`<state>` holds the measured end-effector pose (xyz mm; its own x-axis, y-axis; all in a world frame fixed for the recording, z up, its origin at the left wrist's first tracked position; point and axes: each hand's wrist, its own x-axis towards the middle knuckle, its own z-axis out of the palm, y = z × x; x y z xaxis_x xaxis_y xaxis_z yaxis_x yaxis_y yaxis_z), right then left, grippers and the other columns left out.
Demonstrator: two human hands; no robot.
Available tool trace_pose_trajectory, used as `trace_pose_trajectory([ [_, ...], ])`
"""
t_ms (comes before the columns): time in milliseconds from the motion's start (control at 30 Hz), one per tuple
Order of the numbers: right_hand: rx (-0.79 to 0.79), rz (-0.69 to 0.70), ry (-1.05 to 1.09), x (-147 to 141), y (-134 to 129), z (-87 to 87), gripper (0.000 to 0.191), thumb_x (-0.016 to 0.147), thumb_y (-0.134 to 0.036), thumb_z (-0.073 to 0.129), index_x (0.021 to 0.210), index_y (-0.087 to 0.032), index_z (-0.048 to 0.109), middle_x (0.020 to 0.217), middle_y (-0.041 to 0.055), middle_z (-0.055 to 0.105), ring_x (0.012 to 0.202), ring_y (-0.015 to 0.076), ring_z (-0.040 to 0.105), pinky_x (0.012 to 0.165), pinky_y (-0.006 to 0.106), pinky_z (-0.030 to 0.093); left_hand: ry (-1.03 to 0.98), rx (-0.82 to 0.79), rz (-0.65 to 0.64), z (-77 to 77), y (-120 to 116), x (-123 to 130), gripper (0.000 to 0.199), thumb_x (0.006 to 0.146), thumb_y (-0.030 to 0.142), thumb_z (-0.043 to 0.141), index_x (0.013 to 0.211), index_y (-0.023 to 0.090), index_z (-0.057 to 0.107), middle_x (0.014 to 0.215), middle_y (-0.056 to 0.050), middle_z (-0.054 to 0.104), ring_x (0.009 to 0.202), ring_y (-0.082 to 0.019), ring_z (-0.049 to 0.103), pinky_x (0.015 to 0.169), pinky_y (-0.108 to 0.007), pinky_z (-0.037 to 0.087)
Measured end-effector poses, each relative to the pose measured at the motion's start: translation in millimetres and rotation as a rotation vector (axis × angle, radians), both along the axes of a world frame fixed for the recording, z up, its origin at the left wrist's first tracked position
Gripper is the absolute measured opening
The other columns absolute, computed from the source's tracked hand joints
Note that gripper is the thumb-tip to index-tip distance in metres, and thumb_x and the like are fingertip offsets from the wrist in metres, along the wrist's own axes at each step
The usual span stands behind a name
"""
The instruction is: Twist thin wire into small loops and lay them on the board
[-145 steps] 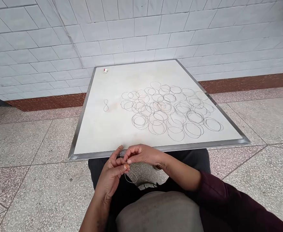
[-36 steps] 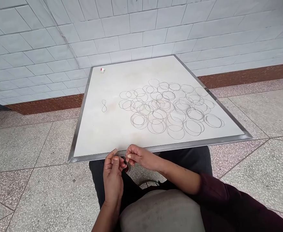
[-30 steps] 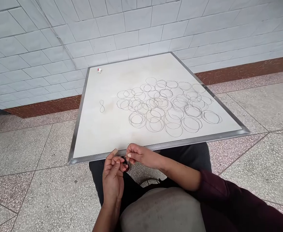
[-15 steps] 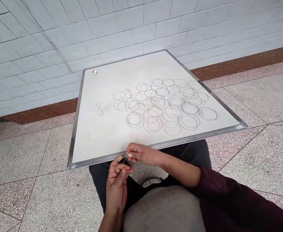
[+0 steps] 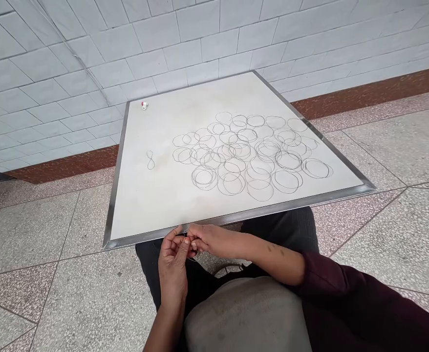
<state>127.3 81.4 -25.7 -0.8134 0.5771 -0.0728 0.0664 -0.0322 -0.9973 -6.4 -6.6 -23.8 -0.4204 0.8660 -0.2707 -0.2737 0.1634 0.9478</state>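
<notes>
My left hand point(image 5: 175, 254) is closed in a pinch at the near edge of the white board, with thumb and fingertips on a thin wire point(image 5: 197, 257). My right hand point(image 5: 209, 239) pinches the same wire close beside the left fingertips. Most of the wire is hidden by the fingers; a small curved piece shows below them. On the white board point(image 5: 148, 205) lie many thin wire rings point(image 5: 260, 190), overlapping in the middle and right. A wire twisted into a figure-eight point(image 5: 150, 160) lies apart at the left.
A small white and red object point(image 5: 144, 105) sits at the board's far left corner. The board has a raised-looking metal edge point(image 5: 236, 216) and rests over my legs. A tiled wall point(image 5: 170, 39) stands behind it, and speckled stone floor point(image 5: 90, 298) surrounds it.
My right hand has moved down and turned, closer to my left fingertips. The wire loop that stood up between the hands is now mostly hidden. The view has shifted slightly.
</notes>
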Motion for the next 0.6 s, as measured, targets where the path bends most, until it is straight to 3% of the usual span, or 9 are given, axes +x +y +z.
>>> trace_pose_trajectory([
  [100,0.119,0.019,-0.078,-3,-1,-7.2,0.006,0.088,-0.019,0.056,0.083,-0.021,0.054,0.071,-0.0011,0.060,0.067,0.0156,0.053,0.058,0.026,0.040,0.070,0.026,0.000,-4.1,-2,0,0.039,0.081,0.033,0.072,0.117,0.022,0.064,0.080,0.002,0.062,0.068,-0.012,0.062,0.062,-0.024,0.053],
  [200,0.142,0.036,-0.142,-6,-1,-11.8,0.006,0.090,-0.019,0.052,0.084,-0.021,0.053,0.070,-0.0016,0.059,0.066,0.0149,0.054,0.059,0.025,0.041,0.098,0.037,0.015,-6.4,-3,-1,0.036,0.082,0.033,0.071,0.116,0.023,0.064,0.079,0.003,0.060,0.069,-0.012,0.061,0.063,-0.026,0.055],
  [333,0.065,0.054,-0.204,-7,-1,-11.2,0.006,0.090,-0.017,0.048,0.087,-0.021,0.052,0.072,-0.0014,0.059,0.065,0.0141,0.055,0.060,0.025,0.043,0.087,0.039,0.041,-6.7,-2,-2,0.033,0.082,0.031,0.072,0.113,0.024,0.065,0.082,0.002,0.060,0.069,-0.012,0.060,0.064,-0.026,0.055],
  [600,-0.092,0.039,-0.114,-10,-4,-18.1,0.008,0.086,-0.013,0.051,0.089,-0.021,0.052,0.078,-0.0012,0.062,0.065,0.0125,0.054,0.063,0.025,0.044,0.075,0.051,0.040,-6.3,-3,-5,0.032,0.081,0.031,0.071,0.111,0.023,0.066,0.083,0.001,0.061,0.071,-0.013,0.061,0.068,-0.027,0.056],
])
